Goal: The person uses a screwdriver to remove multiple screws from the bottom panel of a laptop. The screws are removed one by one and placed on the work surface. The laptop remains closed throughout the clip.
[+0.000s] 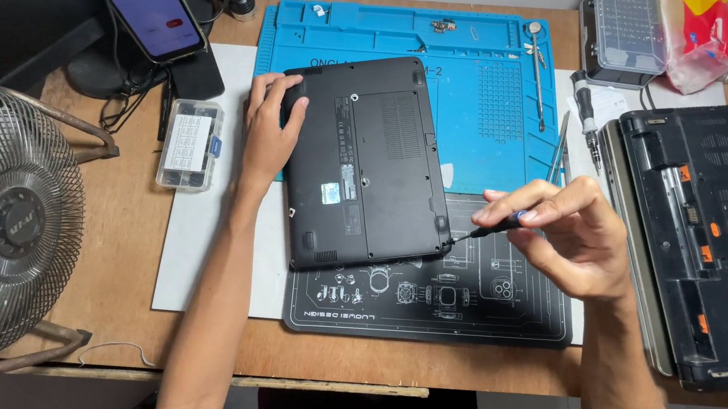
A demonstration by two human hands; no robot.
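While the left hand (269,130) presses flat on the upturned black laptop (366,163) lying across the blue mat (488,92), the right hand (565,235) pinches a small screwdriver (489,229) at its corner, where a tilted tip could slip and strip the screw

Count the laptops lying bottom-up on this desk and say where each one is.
2. A small black laptop lies on the blue work mat, steadied by the left hand. A larger black laptop lies at the desk's right edge, partly cut off.
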